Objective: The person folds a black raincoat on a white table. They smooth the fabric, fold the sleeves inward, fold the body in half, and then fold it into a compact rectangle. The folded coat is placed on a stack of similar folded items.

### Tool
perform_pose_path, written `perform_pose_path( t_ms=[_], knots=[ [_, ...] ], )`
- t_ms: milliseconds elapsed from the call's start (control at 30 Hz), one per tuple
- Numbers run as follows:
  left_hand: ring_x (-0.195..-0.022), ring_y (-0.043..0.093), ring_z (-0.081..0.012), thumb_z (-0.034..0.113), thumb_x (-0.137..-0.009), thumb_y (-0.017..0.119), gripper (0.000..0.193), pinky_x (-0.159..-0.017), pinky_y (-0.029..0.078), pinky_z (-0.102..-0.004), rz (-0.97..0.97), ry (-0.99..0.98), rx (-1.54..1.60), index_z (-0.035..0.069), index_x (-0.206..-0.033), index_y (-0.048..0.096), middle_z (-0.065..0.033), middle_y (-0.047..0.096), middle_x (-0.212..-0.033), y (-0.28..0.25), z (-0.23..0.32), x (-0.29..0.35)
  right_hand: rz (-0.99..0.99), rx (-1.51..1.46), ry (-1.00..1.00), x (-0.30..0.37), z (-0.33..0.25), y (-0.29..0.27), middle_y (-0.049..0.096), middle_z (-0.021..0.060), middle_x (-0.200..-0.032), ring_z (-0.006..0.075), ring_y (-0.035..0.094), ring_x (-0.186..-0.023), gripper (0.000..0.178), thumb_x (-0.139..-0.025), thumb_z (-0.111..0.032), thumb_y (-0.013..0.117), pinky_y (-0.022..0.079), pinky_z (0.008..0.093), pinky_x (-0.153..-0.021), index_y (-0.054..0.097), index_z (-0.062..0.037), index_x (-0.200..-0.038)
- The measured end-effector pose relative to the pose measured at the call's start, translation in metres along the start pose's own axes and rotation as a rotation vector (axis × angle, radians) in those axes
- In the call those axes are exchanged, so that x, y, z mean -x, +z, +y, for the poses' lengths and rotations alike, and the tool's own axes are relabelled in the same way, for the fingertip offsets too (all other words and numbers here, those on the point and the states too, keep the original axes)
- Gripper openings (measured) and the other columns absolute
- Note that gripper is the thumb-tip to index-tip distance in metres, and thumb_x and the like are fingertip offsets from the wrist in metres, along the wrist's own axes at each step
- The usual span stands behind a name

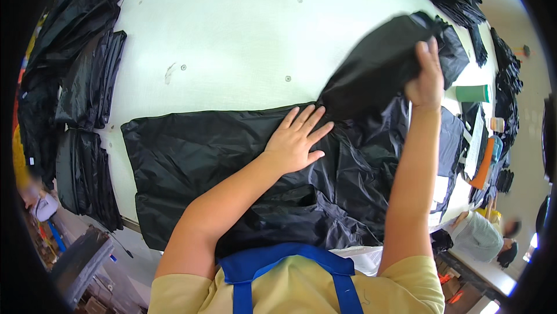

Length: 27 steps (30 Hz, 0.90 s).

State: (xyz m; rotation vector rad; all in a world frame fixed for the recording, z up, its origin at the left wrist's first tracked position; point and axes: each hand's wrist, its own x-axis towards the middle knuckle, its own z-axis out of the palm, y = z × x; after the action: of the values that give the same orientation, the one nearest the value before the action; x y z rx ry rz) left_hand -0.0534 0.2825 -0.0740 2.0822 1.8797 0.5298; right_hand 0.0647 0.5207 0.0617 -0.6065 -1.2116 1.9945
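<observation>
a large black garment of thin, shiny fabric (220, 157) is spread across the white table (232, 35), its near edge bunched against the person's blue apron. the left hand (297, 140) is laid flat on it, fingers spread and released, pinning the cloth near its middle. the right hand (426, 76) is raised and clenched on a fold of the same fabric (377, 59), which is lifted off the table and blurred — it appears to be in motion. the step in hand is judged to be a fold: one section is being carried over while the rest is held still. for the next move, the lifted part would need to be laid down with edges matched to the flat portion and smoothed, with the pinning palm kept firm so the slippery cloth is not dragged askew. stacks of folded black pieces (87, 82) are seen at the left edge, and more at the far right beside a green cup (473, 93) — well apart from both hands.
</observation>
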Motion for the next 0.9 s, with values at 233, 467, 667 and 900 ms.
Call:
perform_pose_path(
  t_ms=[233,467,667,900],
  knots=[
    [-0.136,0.034,-0.0294,0.043,-0.089,0.056,0.061,-0.112,0.026,-0.0436,-0.143,-0.097,0.508,0.015,-0.141,0.043,-0.0144,0.034,-0.149,0.015,-0.026,0.027,-0.854,1.486,-0.42,0.159,0.108,0.173,0.053,0.0126,-0.128,0.0365,0.044,-0.128,0.035,-0.078,-0.026,0.069,0.035,0.0549,-0.103,0.057,-0.0123,-0.107],
    [-0.129,0.047,-0.0259,0.027,-0.093,0.057,0.053,-0.105,0.04,-0.037,-0.363,-0.102,0.416,0.004,-0.139,0.044,-0.0158,0.045,-0.143,-0.057,0.035,0.106,-0.082,1.923,0.0,0.189,0.014,0.047,0.063,0.0107,-0.108,0.0299,0.057,-0.107,0.058,-0.065,-0.019,0.08,0.04,0.0459,-0.094,0.056,-0.0119,-0.118],
    [-0.12,0.052,-0.0305,0.017,-0.086,0.066,0.053,-0.102,0.041,-0.0403,0.228,-0.564,0.816,0.003,-0.133,0.048,-0.0169,0.054,-0.128,-0.117,-0.04,0.174,0.025,1.695,0.076,0.247,0.053,-0.077,0.058,0.0114,-0.09,0.0329,0.055,-0.092,0.031,-0.063,0.003,0.064,0.043,0.0414,-0.081,0.059,-0.0076,-0.092],
    [-0.125,0.044,-0.0283,0.022,-0.087,0.064,0.046,-0.112,0.021,-0.0568,0.033,-0.547,-0.458,0.015,-0.131,0.052,-0.0101,0.051,-0.125,-0.1,-0.083,0.148,-0.051,1.823,-0.265,0.253,0.056,-0.092,0.054,0.0069,-0.083,0.0295,0.053,-0.085,0.026,-0.059,0.004,0.059,0.042,0.0398,-0.076,0.056,-0.0092,-0.08]
  ],
)
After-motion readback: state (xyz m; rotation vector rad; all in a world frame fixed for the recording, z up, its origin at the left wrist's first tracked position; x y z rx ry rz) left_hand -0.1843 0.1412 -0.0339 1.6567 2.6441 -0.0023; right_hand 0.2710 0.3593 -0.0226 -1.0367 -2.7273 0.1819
